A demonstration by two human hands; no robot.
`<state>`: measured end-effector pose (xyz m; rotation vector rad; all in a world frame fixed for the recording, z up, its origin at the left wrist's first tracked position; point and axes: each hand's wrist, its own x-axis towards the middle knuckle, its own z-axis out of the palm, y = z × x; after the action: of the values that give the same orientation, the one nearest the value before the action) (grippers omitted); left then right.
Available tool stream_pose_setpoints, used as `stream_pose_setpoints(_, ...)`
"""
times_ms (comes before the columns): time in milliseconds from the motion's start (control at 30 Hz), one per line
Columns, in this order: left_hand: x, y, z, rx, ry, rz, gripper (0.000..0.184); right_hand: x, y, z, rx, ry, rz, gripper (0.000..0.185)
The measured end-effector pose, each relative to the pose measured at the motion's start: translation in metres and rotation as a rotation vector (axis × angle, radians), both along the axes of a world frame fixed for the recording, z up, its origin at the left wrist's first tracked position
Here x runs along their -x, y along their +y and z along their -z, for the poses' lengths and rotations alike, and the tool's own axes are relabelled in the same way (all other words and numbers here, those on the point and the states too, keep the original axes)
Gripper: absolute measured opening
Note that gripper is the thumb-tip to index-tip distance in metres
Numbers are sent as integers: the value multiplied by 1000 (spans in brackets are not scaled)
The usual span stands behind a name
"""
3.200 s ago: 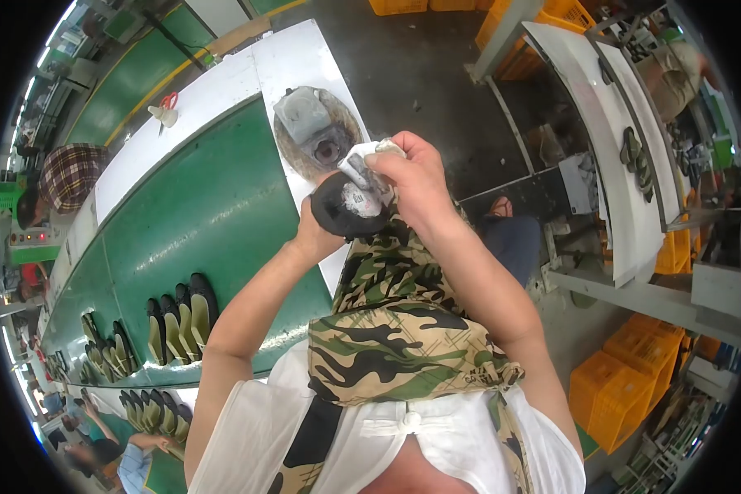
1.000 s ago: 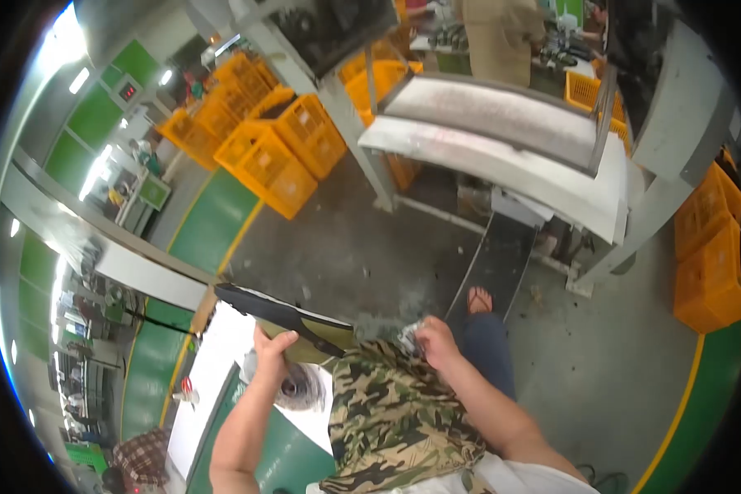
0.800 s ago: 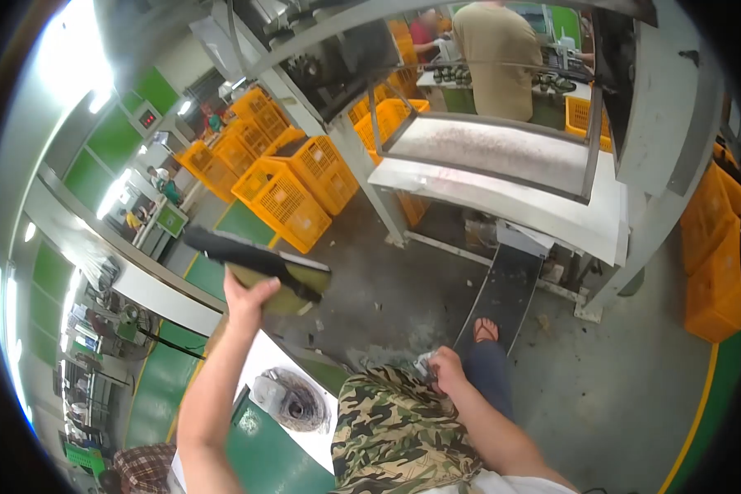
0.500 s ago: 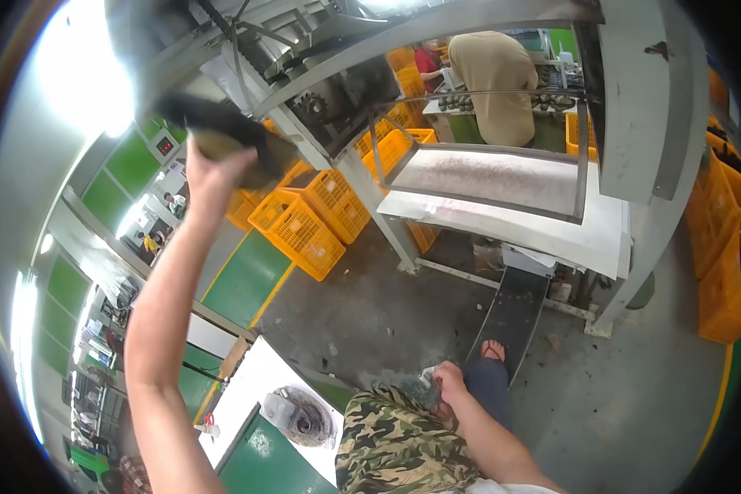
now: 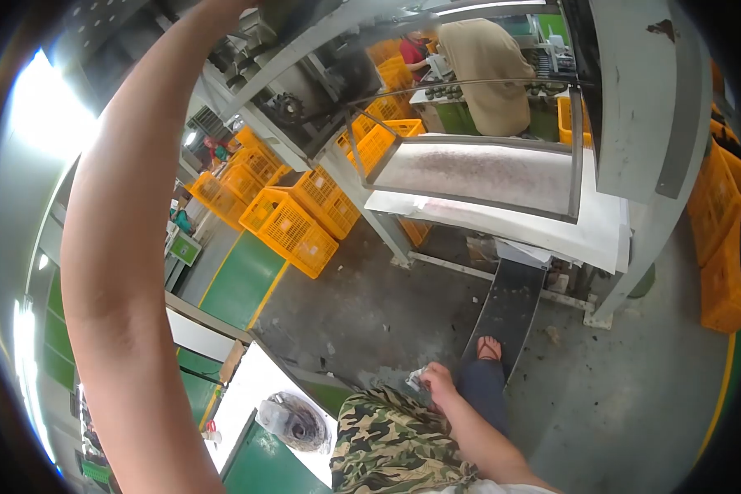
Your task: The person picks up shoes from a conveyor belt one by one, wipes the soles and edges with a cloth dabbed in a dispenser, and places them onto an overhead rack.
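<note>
My left arm reaches up along the left side. Only the edge of my left hand (image 5: 237, 5) shows at the top of the view, with its fingers cut off, so what it holds is hidden. Low in the middle, beside the camouflage apron (image 5: 387, 436), my right hand (image 5: 440, 384) is closed on a small crumpled pale rag (image 5: 416, 379). My sandalled foot (image 5: 489, 347) rests on a long black pedal board (image 5: 510, 305). Ahead stands a machine with a metal frame (image 5: 469, 144) over a stained white sheet (image 5: 502, 230).
Yellow crates (image 5: 291, 233) stand left of the machine, and more crates (image 5: 719, 263) are stacked at the right. A white board (image 5: 251, 375) at lower left bears a plastic-wrapped dark coil (image 5: 292, 421). Beyond the machine, a person in a tan shirt (image 5: 487, 78) faces away.
My left hand has risen out past the top edge, taking the blurred dark object from view. My right hand still grips the rag and has barely moved. The view has shifted slightly.
</note>
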<state>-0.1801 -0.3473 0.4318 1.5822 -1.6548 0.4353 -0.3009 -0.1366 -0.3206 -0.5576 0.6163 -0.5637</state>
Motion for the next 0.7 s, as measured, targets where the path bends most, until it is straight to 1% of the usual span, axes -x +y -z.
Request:
stream_pose_setpoints(67, 21, 0, 18, -119, -154, -111, 55, -1, 2, 1, 2, 6, -9, 11)
stream_pose_setpoints(100, 9, -31, 26, 86, -370, -494, 52, -1, 2, 0, 4, 5, -8, 10)
stream_pose_setpoints(133, -9, -46, 29, 123, -275, -421, 52, -1, 1, -1, 8, 3, -5, 10)
stream_pose_setpoints(200, 4, -41, 54, 192, -86, -277, 53, -2, 0, -2, 10, 4, -2, 10)
stream_pose_setpoints(233, -15, -52, 53, 252, -273, -250, 51, -2, 0, -1, 11, 3, 1, 10)
stream_pose_setpoints(333, 11, -26, 79, 282, 69, -143, 53, -5, -1, 7, 16, -9, -8, 10)
stream_pose_setpoints(367, 14, -11, 90, 329, 46, -14, 54, -4, -1, 5, 10, -10, -15, 10)
stream_pose_setpoints(433, 27, 25, 116, 318, 55, 241, 49, -3, -4, -2, -14, -10, -26, 11)
stream_pose_setpoints(500, 57, 86, 147, 92, 138, 490, 53, -3, -3, -9, -7, 14, -12, 12)
stream_pose_setpoints(567, 52, 128, 167, 69, -18, 631, 60, -8, 1, 3, 22, 25, -8, 14)
stream_pose_setpoints(600, 53, 157, 177, 45, -117, 683, 60, -11, 2, 8, 47, 25, -12, 16)
stream_pose_setpoints(633, 50, 185, 193, 47, -150, 731, 60, -12, 4, 8, 43, 38, -29, 16)
stream_pose_setpoints(700, 49, 239, 224, 58, -132, 815, 60, -15, 3, 5, 66, 68, -26, 14)
